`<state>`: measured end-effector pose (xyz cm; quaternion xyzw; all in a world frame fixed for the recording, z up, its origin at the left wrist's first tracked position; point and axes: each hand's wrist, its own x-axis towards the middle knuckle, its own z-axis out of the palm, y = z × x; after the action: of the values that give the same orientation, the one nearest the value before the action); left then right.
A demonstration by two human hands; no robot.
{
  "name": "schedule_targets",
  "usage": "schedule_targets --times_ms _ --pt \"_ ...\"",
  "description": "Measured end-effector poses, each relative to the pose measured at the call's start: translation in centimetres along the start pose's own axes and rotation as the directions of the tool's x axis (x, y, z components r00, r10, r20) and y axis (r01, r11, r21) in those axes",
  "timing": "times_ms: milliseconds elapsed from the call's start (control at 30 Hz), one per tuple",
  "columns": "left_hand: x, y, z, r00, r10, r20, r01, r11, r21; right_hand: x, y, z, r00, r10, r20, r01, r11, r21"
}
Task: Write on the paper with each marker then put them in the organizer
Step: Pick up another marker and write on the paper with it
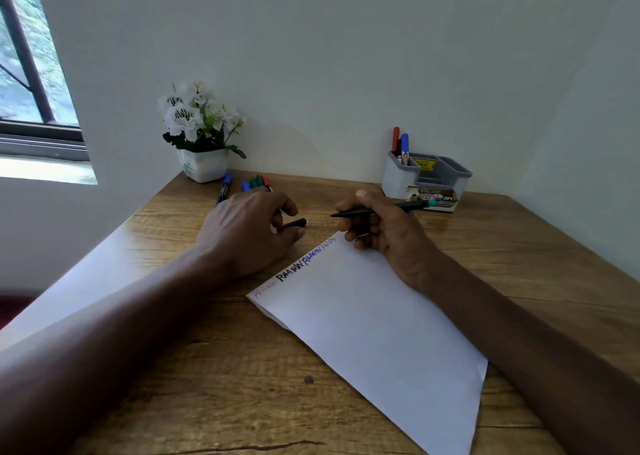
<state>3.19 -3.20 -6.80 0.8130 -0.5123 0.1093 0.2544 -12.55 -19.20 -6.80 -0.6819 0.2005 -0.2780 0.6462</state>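
Observation:
My right hand [377, 233] grips a thin black marker [398, 208] with a green end, its tip pointing left above the paper's top corner. My left hand [249, 229] rests on the desk with curled fingers around a black cap [296, 223]. The white paper [374, 326] lies at an angle and bears several words along its top edge in black, blue and faint ink. A grey organizer [446, 174] at the back right holds a red marker [395, 138] and a blue marker [404, 146]. Loose markers [258, 182] lie beyond my left hand.
A white pot of white flowers [202, 132] stands in the back left corner of the wooden desk [214, 378]. One blue marker [224, 188] lies beside the pot. A window [31, 73] is at the far left. The wall runs close behind the desk.

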Motion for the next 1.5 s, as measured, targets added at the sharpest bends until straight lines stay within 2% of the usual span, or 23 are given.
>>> schedule_targets --times_ms 167,333,400,467,533,600,767,967,1200,1367,1500 --pt "0.5 0.1 0.6 0.999 -0.015 0.035 0.008 0.981 0.196 0.1 -0.1 0.3 1.000 0.013 -0.005 -0.013 0.999 -0.050" --pt "1.0 -0.3 1.2 1.000 -0.008 0.030 0.004 0.988 0.153 0.1 -0.1 -0.1 0.999 0.032 0.032 -0.031 0.999 -0.030" --pt "1.0 -0.3 1.2 1.000 -0.016 -0.007 0.016 0.998 0.053 0.1 -0.3 -0.3 0.997 0.030 0.069 -0.030 1.000 -0.003" --pt "0.9 -0.4 1.1 0.996 -0.048 -0.070 0.035 0.983 -0.180 0.1 -0.3 -0.7 0.997 0.009 0.082 -0.013 0.999 0.042" --pt "0.9 -0.6 0.9 0.995 -0.033 -0.093 -0.008 0.912 -0.409 0.1 -0.3 -0.9 0.997 -0.004 0.076 -0.002 0.996 0.090" --pt "0.8 -0.8 0.7 0.996 0.022 -0.081 -0.062 0.846 -0.530 0.1 -0.3 -1.1 0.997 -0.014 0.072 0.004 0.992 0.127" --pt "0.6 -0.6 0.9 0.992 0.100 -0.080 -0.128 0.805 -0.580 -0.3 -0.4 -1.1 0.994 -0.041 0.097 0.019 0.976 0.216" --pt "0.3 -0.2 0.7 0.992 0.125 -0.034 -0.118 0.765 -0.633 -0.5 -0.5 -0.8 0.996 -0.027 0.079 0.010 0.979 0.202" --pt "0.1 -0.1 0.4 0.998 0.053 0.015 -0.023 0.646 -0.763 -0.6 -0.6 -0.7 0.995 -0.035 0.088 0.015 0.976 0.215" --pt "0.1 0.1 0.4 1.000 0.008 0.025 0.014 0.640 -0.768 -0.7 -0.7 -0.7 0.996 -0.025 0.090 0.004 0.973 0.232" --pt "-0.1 0.2 0.4 0.997 0.038 0.068 0.027 0.644 -0.764 -0.9 -0.6 -0.4 0.990 -0.029 0.138 0.001 0.980 0.200"
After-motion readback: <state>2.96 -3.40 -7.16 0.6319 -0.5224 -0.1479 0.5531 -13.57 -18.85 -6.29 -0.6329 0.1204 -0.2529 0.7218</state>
